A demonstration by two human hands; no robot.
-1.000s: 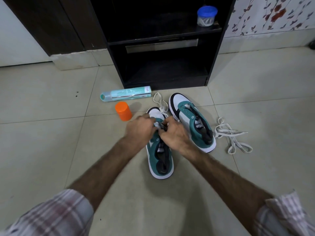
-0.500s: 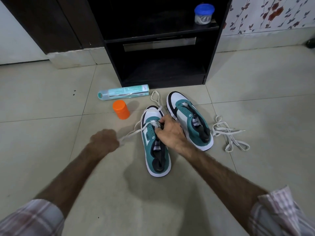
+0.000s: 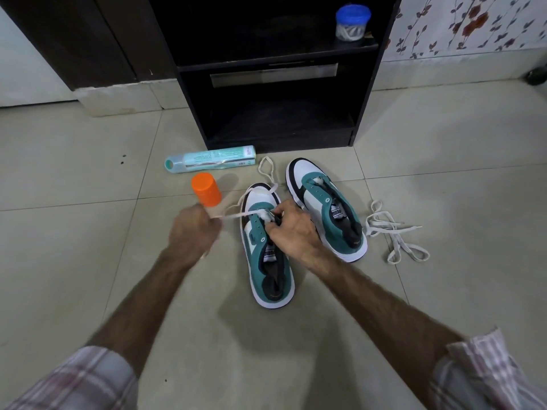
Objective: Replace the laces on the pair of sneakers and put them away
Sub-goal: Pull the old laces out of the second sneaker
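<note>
Two teal, white and black sneakers stand on the tiled floor. The left sneaker [image 3: 266, 261] has a white lace [image 3: 236, 216] running out of its front eyelets to the left, with a loop [image 3: 266, 168] lying past its toe. My left hand [image 3: 194, 229] grips that lace just left of the shoe. My right hand [image 3: 291, 230] holds the shoe at its front eyelets, pinching near the tongue. The right sneaker [image 3: 325, 202] stands unlaced beside it. A second white lace [image 3: 393, 235] lies loose on the floor to its right.
A black open shelf unit [image 3: 278, 84] stands just beyond the shoes, with a blue-lidded jar [image 3: 352, 22] on its upper shelf. A teal spray can [image 3: 210, 162] lies on the floor with its orange cap [image 3: 205, 189] nearby. Dark cabinets stand at the back left.
My left hand pulled the lace out to the left, away from the shoe, and has now come back closer to it. The right hand stayed on the front eyelets.
</note>
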